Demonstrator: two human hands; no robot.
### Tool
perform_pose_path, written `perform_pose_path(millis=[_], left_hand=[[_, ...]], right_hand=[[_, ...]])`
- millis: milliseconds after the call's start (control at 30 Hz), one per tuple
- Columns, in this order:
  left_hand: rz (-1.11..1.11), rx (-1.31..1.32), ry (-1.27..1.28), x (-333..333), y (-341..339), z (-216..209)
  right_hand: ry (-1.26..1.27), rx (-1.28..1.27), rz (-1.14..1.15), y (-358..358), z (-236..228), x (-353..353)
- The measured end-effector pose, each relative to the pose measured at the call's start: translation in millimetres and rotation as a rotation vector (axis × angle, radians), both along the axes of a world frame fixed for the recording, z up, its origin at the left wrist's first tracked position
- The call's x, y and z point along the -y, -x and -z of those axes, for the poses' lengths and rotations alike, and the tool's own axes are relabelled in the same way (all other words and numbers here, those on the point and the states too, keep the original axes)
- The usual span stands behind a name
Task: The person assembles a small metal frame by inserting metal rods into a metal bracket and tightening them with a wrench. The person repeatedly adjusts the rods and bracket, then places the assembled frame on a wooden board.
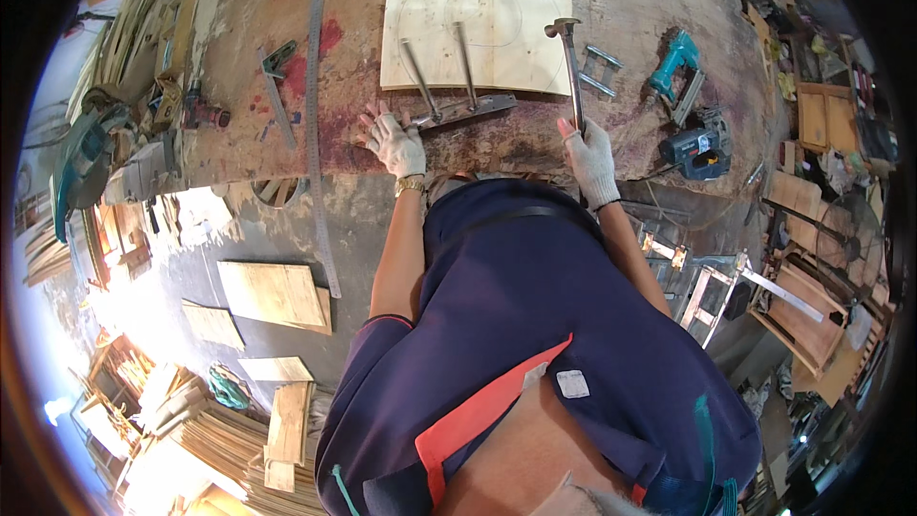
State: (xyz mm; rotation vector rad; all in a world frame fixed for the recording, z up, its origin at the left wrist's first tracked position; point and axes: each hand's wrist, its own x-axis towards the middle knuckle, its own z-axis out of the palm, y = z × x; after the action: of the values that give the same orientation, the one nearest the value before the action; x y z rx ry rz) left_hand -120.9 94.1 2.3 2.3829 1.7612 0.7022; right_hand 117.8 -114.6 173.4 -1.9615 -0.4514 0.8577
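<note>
My right hand [593,161], in a white knit glove, is closed round the handle of a claw hammer [571,62], its head up and away from me. My left hand [394,143], gloved too, has its fingers spread at the left end of a dark metal bar [489,107]; I cannot tell whether it presses on the bar. Two metal rods [466,59] stand up from that bar. Just beyond lies a square pale plywood board [535,0] with pencilled curved lines. A small metal frame with two rods [601,70] lies right of the hammer.
On the worn wooden bench [373,0] lie a teal nail gun [675,65] and a jigsaw [697,148] to the right. At left are a long metal ruler [313,67], a square [278,105] and a drill [204,113]. Board offcuts [272,291] lie on the floor.
</note>
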Motion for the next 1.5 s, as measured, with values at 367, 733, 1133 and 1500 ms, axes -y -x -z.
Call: perform_pose_path(millis=[367, 733, 1133, 1500], left_hand=[[0.0, -0.164, 0.094, 2, 0, -3], [0.002, -0.264, 0.014, 3, 5, 21], [0.056, -0.308, 0.139, 23, -16, 5], [-0.108, 0.043, 0.143, 31, 25, 9]], right_hand=[[0.047, -0.014, 0.022, 12, 7, 5], [-0.033, -0.155, 0.347, 8, 0, 25], [0.462, 0.736, 0.035, -257, 77, -5], [0.069, 0.939, -0.596, -150, 74, -42]])
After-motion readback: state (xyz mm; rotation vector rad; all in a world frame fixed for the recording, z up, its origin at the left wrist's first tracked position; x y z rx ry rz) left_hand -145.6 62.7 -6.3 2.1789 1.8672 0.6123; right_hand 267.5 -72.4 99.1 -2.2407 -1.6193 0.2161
